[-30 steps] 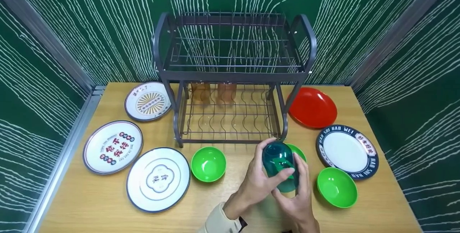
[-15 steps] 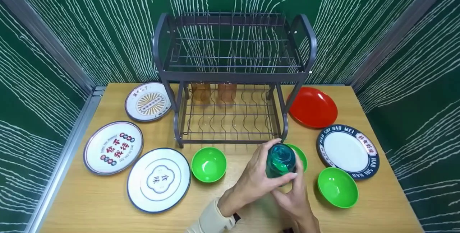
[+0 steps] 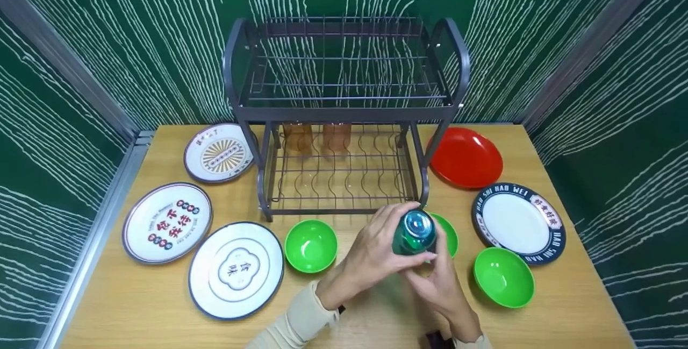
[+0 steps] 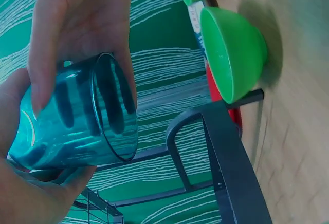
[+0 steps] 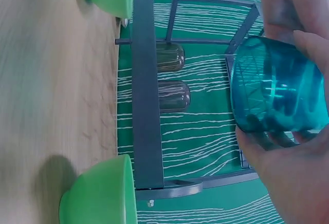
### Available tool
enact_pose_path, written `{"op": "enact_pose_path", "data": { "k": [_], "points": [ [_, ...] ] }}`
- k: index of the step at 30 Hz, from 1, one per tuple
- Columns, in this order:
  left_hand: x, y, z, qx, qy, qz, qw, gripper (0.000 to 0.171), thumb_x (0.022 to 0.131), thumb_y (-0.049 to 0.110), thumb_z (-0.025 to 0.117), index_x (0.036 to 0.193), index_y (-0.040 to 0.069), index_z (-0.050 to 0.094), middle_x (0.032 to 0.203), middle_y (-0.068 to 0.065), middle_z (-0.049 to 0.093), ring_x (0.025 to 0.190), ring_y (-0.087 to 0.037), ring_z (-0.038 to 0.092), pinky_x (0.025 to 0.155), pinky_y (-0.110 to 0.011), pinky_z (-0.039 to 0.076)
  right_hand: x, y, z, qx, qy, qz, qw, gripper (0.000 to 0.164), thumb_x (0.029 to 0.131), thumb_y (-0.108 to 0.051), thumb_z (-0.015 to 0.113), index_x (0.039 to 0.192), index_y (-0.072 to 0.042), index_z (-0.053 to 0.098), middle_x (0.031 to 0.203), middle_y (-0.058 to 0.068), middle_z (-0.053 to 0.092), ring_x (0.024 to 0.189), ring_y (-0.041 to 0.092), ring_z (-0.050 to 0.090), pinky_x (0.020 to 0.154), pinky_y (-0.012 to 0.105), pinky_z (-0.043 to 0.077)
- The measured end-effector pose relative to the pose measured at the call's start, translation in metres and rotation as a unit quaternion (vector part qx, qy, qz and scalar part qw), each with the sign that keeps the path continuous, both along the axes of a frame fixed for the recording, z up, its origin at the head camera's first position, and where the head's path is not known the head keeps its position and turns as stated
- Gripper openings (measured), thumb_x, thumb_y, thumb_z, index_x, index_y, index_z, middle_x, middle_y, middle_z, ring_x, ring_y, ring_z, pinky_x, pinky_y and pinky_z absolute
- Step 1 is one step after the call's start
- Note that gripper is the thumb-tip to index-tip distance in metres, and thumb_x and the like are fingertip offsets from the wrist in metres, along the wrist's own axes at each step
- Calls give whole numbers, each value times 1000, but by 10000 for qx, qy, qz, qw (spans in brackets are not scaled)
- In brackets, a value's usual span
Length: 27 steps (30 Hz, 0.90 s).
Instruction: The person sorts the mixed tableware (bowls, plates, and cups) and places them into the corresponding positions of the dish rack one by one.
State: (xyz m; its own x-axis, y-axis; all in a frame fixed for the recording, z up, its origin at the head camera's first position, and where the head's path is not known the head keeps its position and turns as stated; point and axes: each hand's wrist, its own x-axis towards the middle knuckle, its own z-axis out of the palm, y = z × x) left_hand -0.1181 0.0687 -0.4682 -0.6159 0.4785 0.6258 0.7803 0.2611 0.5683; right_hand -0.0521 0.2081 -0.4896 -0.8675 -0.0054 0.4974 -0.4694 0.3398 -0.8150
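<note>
A clear teal cup (image 3: 413, 233) is held above the front of the table between both hands. Its base faces up toward the head camera, and in the left wrist view the rim of the cup (image 4: 115, 108) points toward the tabletop. My left hand (image 3: 371, 249) grips the cup's left side, its thumb across the near side. From the right, my right hand (image 3: 442, 284) grips the other side, with its fingers partly hidden behind the cup. Just beyond the right hand a green bowl (image 3: 447, 236) is partly covered.
A dark two-tier dish rack (image 3: 344, 114) stands behind, with an orange cup (image 3: 299, 138) and a pinkish cup (image 3: 337, 138) on its lower tier. Patterned plates (image 3: 236, 271) lie left. Green bowls (image 3: 310, 247), a red plate (image 3: 466, 158) and a dark-rimmed plate (image 3: 556, 241) surround the work area.
The cup has tipped in the hands, so its base now faces the head camera more squarely. Both hands keep their grip, and the left forearm has swung left. The head view has shifted slightly.
</note>
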Motion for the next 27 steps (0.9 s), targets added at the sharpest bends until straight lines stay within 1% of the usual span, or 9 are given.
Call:
{"op": "enact_pose_path", "data": {
  "k": [2,7,10,13,17,20,23,24,27],
  "points": [
    [-4,-1,1,-28,80,90,9999,79,73,44,79,134,7,45,128,-4,53,117,-12,49,102,-22,38,-2,2,1,-27,-126,49,9999,94,69,12,76,145,1,22,145,19,34,130,15,39,105,23,34],
    [-14,-4,4,-52,106,265,9996,76,74,41,80,132,7,44,124,-6,54,112,-13,51,99,-22,41,-8,6,1,81,-79,83,9999,90,73,7,77,144,2,23,145,18,34,131,18,39,106,28,34],
    [-21,-6,7,-39,60,378,9993,76,74,41,80,131,7,43,121,-6,54,109,-14,53,96,-22,43,-11,8,1,194,-81,-40,9998,87,73,4,78,143,3,26,144,17,36,130,20,41,106,32,34],
    [-29,-9,10,-69,41,528,9986,76,74,41,80,130,7,43,120,-6,54,108,-14,54,95,-22,44,-15,9,2,234,11,-140,9996,86,72,4,78,142,6,28,141,19,39,126,27,43,105,36,36],
    [-40,-12,15,-213,70,798,9966,76,74,45,78,130,7,43,121,-6,54,110,-14,53,96,-22,43,-22,13,5,237,43,-270,9993,84,73,4,78,141,6,29,139,21,42,123,30,44,104,29,37],
    [-48,-13,16,-284,83,971,9948,78,73,47,78,130,7,43,121,-6,55,110,-14,53,98,-24,42,-27,16,7,234,-18,-386,9990,83,74,3,77,141,5,29,140,20,41,124,27,43,104,25,37],
    [-56,-13,17,-357,133,1143,9927,79,72,51,77,129,8,45,121,-4,56,110,-15,52,98,-26,41,-33,20,8,241,7,-528,9983,81,75,4,77,141,6,30,140,18,42,124,27,43,104,28,38],
    [-58,-12,17,-395,156,1193,9919,79,72,53,77,129,8,45,121,-4,56,110,-16,51,97,-27,41,-37,23,4,226,-12,-579,9981,81,75,2,77,142,3,30,141,14,42,125,26,42,105,32,38],
    [-66,-12,17,-500,172,1303,9901,81,71,56,75,130,10,45,120,-4,57,109,-18,49,94,-27,42,-42,26,5,249,-101,-748,9968,80,76,2,76,142,3,30,141,12,41,125,27,41,105,37,37]
  ]
}}
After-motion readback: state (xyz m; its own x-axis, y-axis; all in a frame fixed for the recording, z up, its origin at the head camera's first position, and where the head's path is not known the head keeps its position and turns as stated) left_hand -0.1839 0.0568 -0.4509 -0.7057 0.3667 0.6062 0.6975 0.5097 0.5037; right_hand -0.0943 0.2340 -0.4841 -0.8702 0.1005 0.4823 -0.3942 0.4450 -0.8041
